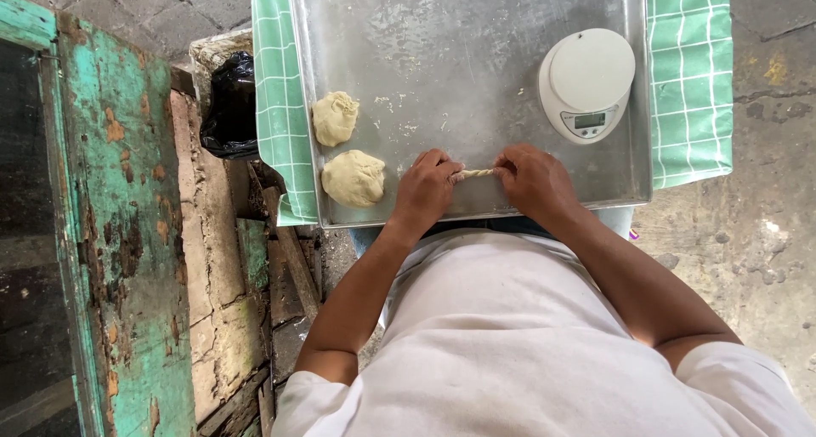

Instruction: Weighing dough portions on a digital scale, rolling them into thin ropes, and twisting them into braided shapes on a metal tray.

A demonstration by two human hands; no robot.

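Pale twisted rope of dough, thin and short, lying across the near edge of the flat metal tray, long axis left to right. Left hand pinching one end, right hand pinching the other, both hands closed on it. Two rounded beige dough lumps at left; round white kitchen scale at right; green checked cloth beneath.

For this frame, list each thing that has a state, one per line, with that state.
Dough strip: thin, twisted, lying on the tray, held at both ends.
Left hand: pinching the strip's left end.
Right hand: pinching the strip's right end.
Upper dough lump: unshaped, resting on the tray.
Lower dough lump: unshaped, resting on the tray.
Kitchen scale: platform bare.
Metal tray: flour-dusted.
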